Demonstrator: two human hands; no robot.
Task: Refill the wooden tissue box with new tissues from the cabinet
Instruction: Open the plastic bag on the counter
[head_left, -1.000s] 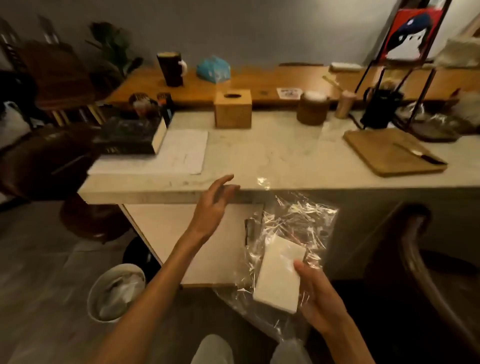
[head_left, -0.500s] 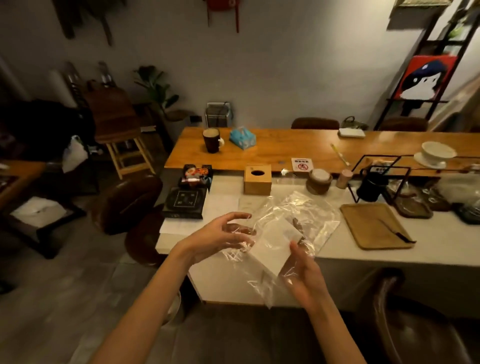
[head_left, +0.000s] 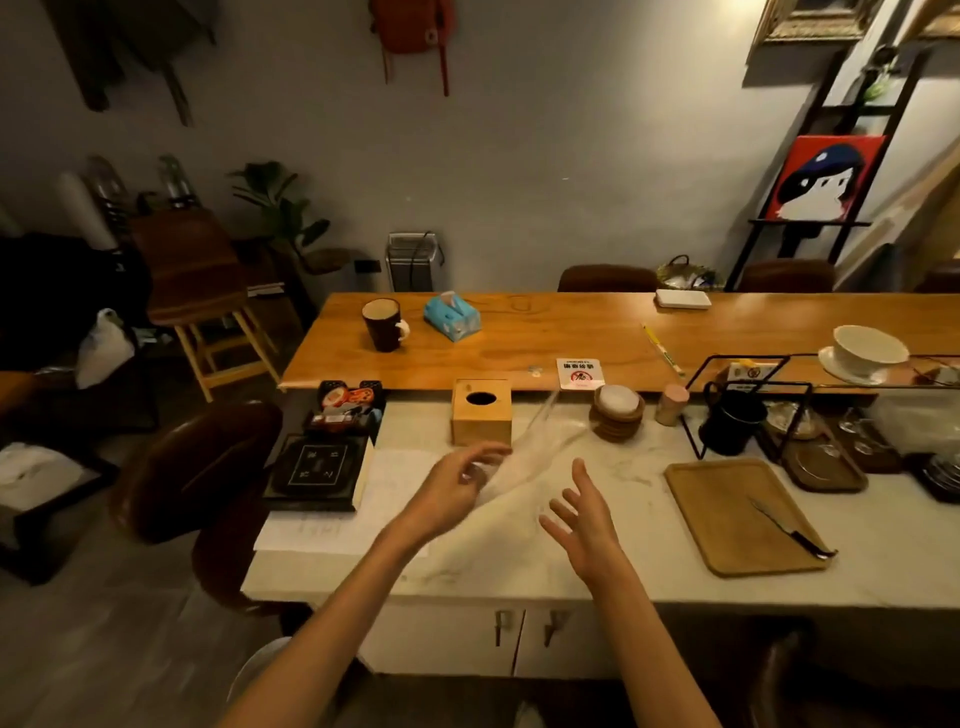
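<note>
The wooden tissue box (head_left: 480, 422) stands upright on the marble counter (head_left: 613, 566), its round top hole dark. In front of it a clear plastic bag of white tissues (head_left: 524, 462) shows as a blurred streak above the counter. My left hand (head_left: 457, 491) pinches the bag's near end, about a hand's width in front of the box. To the right of the bag, my right hand (head_left: 584, 517) hovers with fingers spread and holds nothing. The cabinet doors (head_left: 511, 639) under the counter are closed.
A wooden tray (head_left: 727, 509) with a knife (head_left: 789, 530) lies to the right. Black boxes (head_left: 319, 470) and paper sheets (head_left: 332, 525) sit to the left. A coaster stack (head_left: 618, 413), black mug in a wire rack (head_left: 732, 423) and blue tissue pack (head_left: 451, 316) stand behind.
I have risen from the cabinet to over the counter. My right hand has let go of the bagged tissues and opened. The bag now swings from my left hand toward the wooden box.
</note>
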